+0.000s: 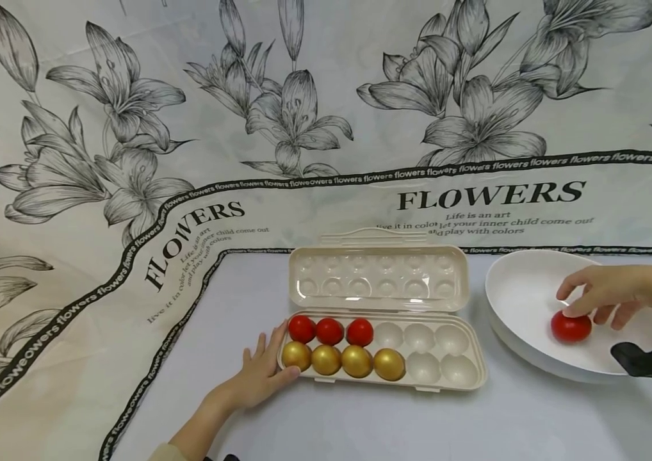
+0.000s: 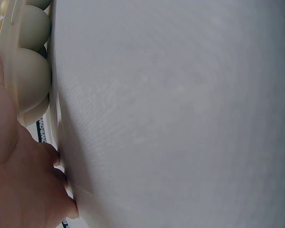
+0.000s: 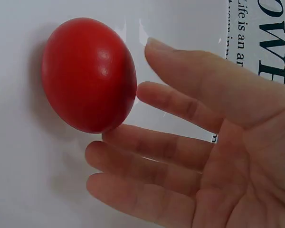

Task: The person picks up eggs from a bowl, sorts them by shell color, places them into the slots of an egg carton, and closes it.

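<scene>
A beige egg carton [image 1: 453, 384] lies with its lid [image 1: 378, 301] folded back. Three red eggs [image 1: 330, 331] fill the left of its back row; several gold eggs [image 1: 357, 361] sit along the front row from the left. My left hand [image 1: 259, 378] rests at the carton's left end, fingers spread and thumb at the front corner; the left wrist view shows the rounded undersides of the cups [image 2: 33, 76] beside it. My right hand [image 1: 614, 291] reaches into a white bowl [image 1: 524, 269], its loosely bent fingers beside a single red egg [image 3: 88, 76]. The thumb stands apart from that egg.
White table [image 1: 360, 429] extends in front of the carton. Behind stands a cloth [image 1: 326, 211] printed with lilies and lettering, its folds running down the left side. The bowl's wall rises close to the carton's right end. A black strap [image 1: 640, 360] shows at my right wrist.
</scene>
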`<state>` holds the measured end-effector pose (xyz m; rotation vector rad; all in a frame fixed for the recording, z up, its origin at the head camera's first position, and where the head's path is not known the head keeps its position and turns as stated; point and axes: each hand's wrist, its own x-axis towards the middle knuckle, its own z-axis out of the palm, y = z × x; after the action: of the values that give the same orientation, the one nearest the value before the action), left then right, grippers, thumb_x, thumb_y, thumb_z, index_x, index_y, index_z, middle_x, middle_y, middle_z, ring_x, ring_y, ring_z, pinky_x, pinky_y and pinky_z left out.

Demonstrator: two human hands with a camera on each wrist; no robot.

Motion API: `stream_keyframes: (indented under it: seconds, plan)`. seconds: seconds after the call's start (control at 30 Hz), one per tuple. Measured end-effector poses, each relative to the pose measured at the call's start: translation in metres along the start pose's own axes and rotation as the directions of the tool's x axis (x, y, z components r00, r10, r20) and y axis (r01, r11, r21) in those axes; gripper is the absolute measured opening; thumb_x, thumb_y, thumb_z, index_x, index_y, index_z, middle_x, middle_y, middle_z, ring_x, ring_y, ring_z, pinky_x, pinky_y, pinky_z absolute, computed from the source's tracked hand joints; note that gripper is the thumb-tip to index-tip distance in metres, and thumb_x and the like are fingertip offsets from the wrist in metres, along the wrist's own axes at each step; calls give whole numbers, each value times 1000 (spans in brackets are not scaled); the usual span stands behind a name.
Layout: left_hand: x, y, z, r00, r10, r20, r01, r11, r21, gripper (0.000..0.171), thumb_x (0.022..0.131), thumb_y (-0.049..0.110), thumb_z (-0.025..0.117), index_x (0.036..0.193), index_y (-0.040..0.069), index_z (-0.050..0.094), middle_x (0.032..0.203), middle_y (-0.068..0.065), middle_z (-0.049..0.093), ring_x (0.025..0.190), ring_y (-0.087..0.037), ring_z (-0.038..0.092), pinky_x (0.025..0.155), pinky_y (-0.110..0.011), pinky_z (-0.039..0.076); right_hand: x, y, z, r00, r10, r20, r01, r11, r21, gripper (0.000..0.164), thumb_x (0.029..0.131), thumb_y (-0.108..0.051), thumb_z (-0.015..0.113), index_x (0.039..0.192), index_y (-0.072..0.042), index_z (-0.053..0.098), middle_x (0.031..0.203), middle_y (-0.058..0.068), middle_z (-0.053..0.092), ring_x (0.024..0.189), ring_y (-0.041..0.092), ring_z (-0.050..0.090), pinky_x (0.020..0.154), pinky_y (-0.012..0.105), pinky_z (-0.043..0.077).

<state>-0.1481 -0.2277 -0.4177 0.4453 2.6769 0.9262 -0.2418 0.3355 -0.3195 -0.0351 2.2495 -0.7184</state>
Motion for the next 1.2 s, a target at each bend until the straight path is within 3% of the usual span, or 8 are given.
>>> stream_keyframes:
  seconds: [0.23,0.47,0.83,1.2]
  plan:
    - [-1,0,0,1000,0,3,0,1000,-2,82,92,51,48,151,20,-1,154,-18,7,136,-46,-9,97,-70,-9,-1,-2,11,997,31,70,-30,999,-17,42,87,-30,64,115,0,53,88,8,51,72,23,55,66,33,52]
    - [-1,-1,0,1000,-2,0,2,1000,-11,83,92,52,48,151,20,0,154,-18,7,136,-46,-9,98,-69,-9,6,-7,17,995,-28,97,29,999,-12,31,84,-21,68,109,-7,57,94,9,50,74,22,54,63,32,52]
    - [-1,-1,1,1000,2,6,-2,1000,-13,83,92,51,48,151,19,0,154,-19,7,136,-47,-9,97,-70,-9,10,1,17,992,-101,69,98,994,44,35,84,-14,67,115,-3,54,102,11,49,90,24,48,73,39,52]
    - [-1,-1,0,1000,-4,13,4,1000,-22,82,92,51,48,151,21,-1,154,-19,7,136,-46,-10,97,-70,-10,14,-9,24,980,-188,65,185,981,52,42,79,-7,67,119,-2,54,102,11,50,93,24,48,75,38,52]
